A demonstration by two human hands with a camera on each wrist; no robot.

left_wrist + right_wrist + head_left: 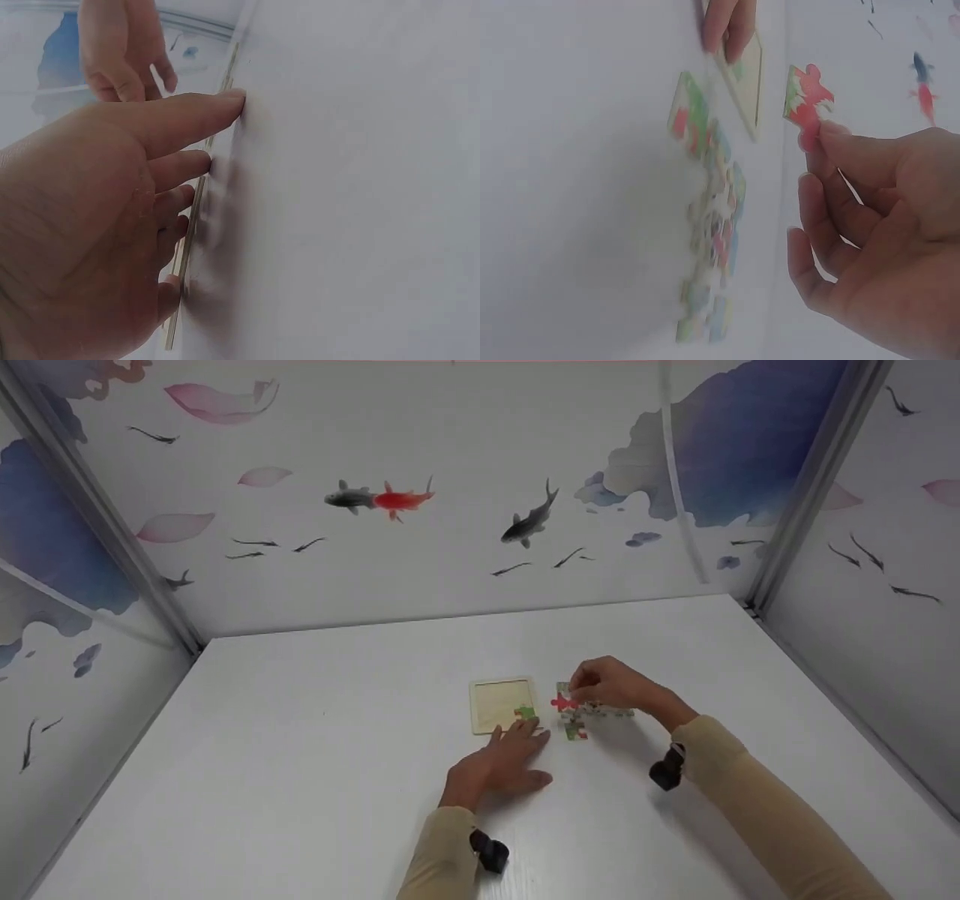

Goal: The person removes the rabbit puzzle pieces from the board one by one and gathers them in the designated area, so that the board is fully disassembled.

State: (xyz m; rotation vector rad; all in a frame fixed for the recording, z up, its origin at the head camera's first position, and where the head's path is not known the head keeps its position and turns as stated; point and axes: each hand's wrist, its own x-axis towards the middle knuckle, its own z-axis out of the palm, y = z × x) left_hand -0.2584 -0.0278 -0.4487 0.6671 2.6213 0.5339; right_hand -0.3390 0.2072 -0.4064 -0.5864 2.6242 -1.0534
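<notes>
My right hand [619, 686] pinches a red and green jigsaw piece [808, 94] between thumb and index finger, raised above the table. Its other fingers curl loosely. Below it lie several loose jigsaw pieces [718, 225], partly covered by that hand in the head view. To their left is a shallow wooden puzzle tray [491, 703], with a green and red piece [524, 711] in its near right corner. My left hand [506, 763] rests with spread, fairly straight fingers on the tray's near edge, its thumb touching the table; in the left wrist view its fingers overlap the tray's side.
The white table [300, 750] is bounded by a back wall [450, 562] and side walls printed with fish and petals. A dark wrist camera [491, 853] sits on the left sleeve, and another wrist camera [667, 769] on the right.
</notes>
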